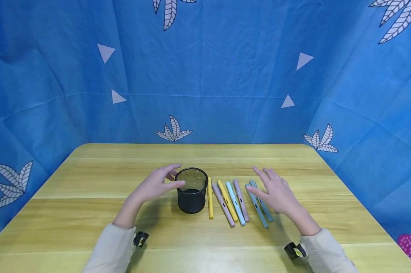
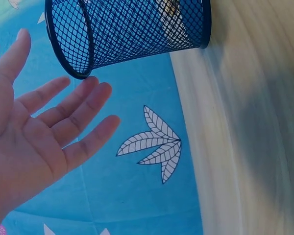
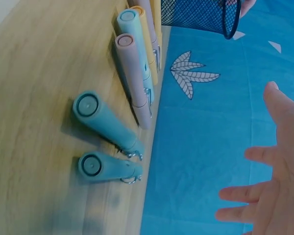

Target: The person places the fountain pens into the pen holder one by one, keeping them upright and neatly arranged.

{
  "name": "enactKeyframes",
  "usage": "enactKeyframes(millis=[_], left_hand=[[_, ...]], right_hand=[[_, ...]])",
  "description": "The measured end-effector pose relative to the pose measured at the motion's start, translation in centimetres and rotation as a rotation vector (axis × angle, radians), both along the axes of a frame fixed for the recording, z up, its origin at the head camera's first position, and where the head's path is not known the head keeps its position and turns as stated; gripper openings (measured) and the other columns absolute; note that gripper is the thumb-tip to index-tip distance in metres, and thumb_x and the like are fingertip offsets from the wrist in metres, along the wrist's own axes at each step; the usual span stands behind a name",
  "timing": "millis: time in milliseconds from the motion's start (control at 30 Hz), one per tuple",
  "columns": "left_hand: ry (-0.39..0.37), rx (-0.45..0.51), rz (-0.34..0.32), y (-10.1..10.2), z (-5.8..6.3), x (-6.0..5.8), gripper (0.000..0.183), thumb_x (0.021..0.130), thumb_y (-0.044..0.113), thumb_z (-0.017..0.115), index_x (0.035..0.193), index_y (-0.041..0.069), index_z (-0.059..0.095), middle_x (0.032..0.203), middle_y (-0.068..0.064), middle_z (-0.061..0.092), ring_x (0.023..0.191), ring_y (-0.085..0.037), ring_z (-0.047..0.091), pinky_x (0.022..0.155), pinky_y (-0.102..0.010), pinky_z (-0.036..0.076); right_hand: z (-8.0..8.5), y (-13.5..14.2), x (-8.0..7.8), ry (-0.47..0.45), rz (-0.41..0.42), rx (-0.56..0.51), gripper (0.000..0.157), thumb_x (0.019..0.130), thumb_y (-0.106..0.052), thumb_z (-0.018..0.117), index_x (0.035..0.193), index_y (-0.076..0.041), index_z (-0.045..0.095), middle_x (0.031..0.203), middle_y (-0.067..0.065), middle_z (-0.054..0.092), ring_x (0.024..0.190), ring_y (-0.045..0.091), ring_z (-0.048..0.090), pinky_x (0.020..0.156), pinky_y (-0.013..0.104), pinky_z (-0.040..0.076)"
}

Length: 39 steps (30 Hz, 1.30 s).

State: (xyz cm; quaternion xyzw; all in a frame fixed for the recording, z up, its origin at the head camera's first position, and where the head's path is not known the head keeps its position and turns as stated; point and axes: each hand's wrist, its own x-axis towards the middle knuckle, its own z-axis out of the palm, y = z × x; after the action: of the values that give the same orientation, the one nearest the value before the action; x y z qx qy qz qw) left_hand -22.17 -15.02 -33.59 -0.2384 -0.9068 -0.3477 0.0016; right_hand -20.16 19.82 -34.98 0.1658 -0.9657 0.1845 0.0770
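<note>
A black mesh pen holder (image 1: 191,201) stands upright on the table. My left hand (image 1: 156,185) is at its left side, fingers spread near the rim; whether they touch it I cannot tell. To the right of the holder lies a row of pens: a yellow pen (image 1: 210,203), a lilac pen (image 1: 223,206), another yellow pen (image 1: 228,201), a light blue pen (image 1: 236,204) and a second lilac pen (image 1: 241,200). Two teal pens (image 3: 110,125) lie at the right end. Over these hovers my right hand (image 1: 276,192), fingers extended, holding nothing.
The wooden table (image 1: 106,182) has rounded far corners. Behind and beside it hangs a blue cloth (image 1: 219,68) with white leaf and triangle prints. Dark wrist devices are at both sleeve cuffs.
</note>
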Motion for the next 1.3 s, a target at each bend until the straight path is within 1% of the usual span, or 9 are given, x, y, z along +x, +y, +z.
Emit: enactKeyframes(millis=[133, 333, 467, 567, 633, 800, 1000, 1100, 1300], left_hand=[[-0.015, 0.007, -0.013, -0.1, -0.1, -0.1, 0.06, 0.085, 0.031, 0.066, 0.135, 0.004, 0.045, 0.114, -0.017, 0.056, 0.095, -0.025, 0.056, 0.077, -0.039, 0.046], [-0.029, -0.008, -0.03, 0.0, -0.1, -0.2, 0.066, 0.082, 0.033, 0.069, 0.136, 0.003, 0.044, 0.105, -0.014, 0.054, 0.087, -0.026, 0.052, 0.07, -0.034, 0.043], [-0.04, -0.006, -0.045, 0.0, -0.3, -0.3, 0.072, 0.081, 0.032, 0.07, 0.139, 0.003, 0.038, 0.091, -0.008, 0.048, 0.075, -0.02, 0.046, 0.065, -0.031, 0.039], [-0.061, 0.005, -0.052, 0.0, -0.3, -0.4, 0.075, 0.081, 0.031, 0.07, 0.141, 0.003, 0.034, 0.087, -0.01, 0.045, 0.067, -0.017, 0.04, 0.06, -0.029, 0.036], [-0.072, 0.014, -0.061, 0.0, -0.3, -0.5, 0.076, 0.081, 0.031, 0.07, 0.141, 0.002, 0.034, 0.085, -0.013, 0.045, 0.062, -0.015, 0.037, 0.057, -0.028, 0.034], [-0.105, 0.035, -0.081, -0.1, -0.6, -0.8, 0.075, 0.081, 0.03, 0.07, 0.141, 0.002, 0.034, 0.079, -0.013, 0.043, 0.057, -0.015, 0.033, 0.054, -0.025, 0.03], [-0.141, 0.06, -0.099, 0.0, -0.7, -0.9, 0.074, 0.081, 0.026, 0.07, 0.141, 0.001, 0.034, 0.073, -0.009, 0.039, 0.057, -0.016, 0.032, 0.054, -0.025, 0.029], [-0.155, 0.065, -0.103, 0.1, -0.7, -1.0, 0.073, 0.082, 0.025, 0.07, 0.141, 0.001, 0.034, 0.07, -0.005, 0.036, 0.056, -0.014, 0.031, 0.054, -0.025, 0.028], [-0.161, 0.06, -0.109, 0.1, -0.6, -1.0, 0.074, 0.082, 0.025, 0.07, 0.141, 0.0, 0.033, 0.067, 0.0, 0.033, 0.056, -0.014, 0.03, 0.053, -0.025, 0.027]], right_hand=[[-0.3, 0.5, -0.2, -0.015, 0.014, -0.029, 0.067, 0.092, -0.046, 0.049, 0.144, -0.008, 0.029, 0.133, 0.029, 0.038, 0.121, 0.047, 0.035, 0.09, 0.064, 0.032], [-0.3, 1.1, -0.4, -0.071, 0.005, -0.054, 0.066, 0.093, -0.043, 0.048, 0.145, -0.008, 0.027, 0.13, 0.031, 0.04, 0.113, 0.047, 0.044, 0.086, 0.06, 0.038], [-0.2, 1.3, -0.7, -0.117, 0.02, -0.079, 0.066, 0.093, -0.043, 0.048, 0.144, -0.005, 0.029, 0.108, 0.022, 0.054, 0.084, 0.032, 0.057, 0.067, 0.044, 0.047], [-0.1, 1.6, -1.0, -0.16, 0.032, -0.109, 0.065, 0.093, -0.042, 0.049, 0.143, -0.004, 0.03, 0.085, 0.009, 0.056, 0.06, 0.017, 0.048, 0.052, 0.032, 0.039], [-0.2, 1.8, -1.3, -0.184, 0.035, -0.122, 0.065, 0.093, -0.041, 0.049, 0.142, -0.004, 0.03, 0.077, 0.005, 0.054, 0.054, 0.014, 0.043, 0.05, 0.03, 0.036], [-0.7, 2.3, -2.0, -0.231, 0.066, -0.164, 0.061, 0.094, -0.037, 0.049, 0.142, -0.004, 0.03, 0.072, 0.008, 0.053, 0.052, 0.017, 0.043, 0.05, 0.031, 0.037], [-1.6, 3.2, -2.9, -0.35, 0.16, -0.285, 0.059, 0.096, -0.034, 0.047, 0.142, -0.004, 0.028, 0.068, 0.012, 0.056, 0.047, 0.026, 0.048, 0.045, 0.033, 0.042], [-1.9, 3.6, -3.3, -0.397, 0.196, -0.33, 0.058, 0.096, -0.032, 0.046, 0.143, -0.003, 0.027, 0.067, 0.015, 0.056, 0.045, 0.025, 0.047, 0.043, 0.035, 0.043], [-2.3, 4.2, -3.9, -0.489, 0.206, -0.4, 0.059, 0.097, -0.031, 0.044, 0.145, -0.004, 0.022, 0.072, 0.017, 0.056, 0.046, 0.019, 0.05, 0.04, 0.032, 0.043]])
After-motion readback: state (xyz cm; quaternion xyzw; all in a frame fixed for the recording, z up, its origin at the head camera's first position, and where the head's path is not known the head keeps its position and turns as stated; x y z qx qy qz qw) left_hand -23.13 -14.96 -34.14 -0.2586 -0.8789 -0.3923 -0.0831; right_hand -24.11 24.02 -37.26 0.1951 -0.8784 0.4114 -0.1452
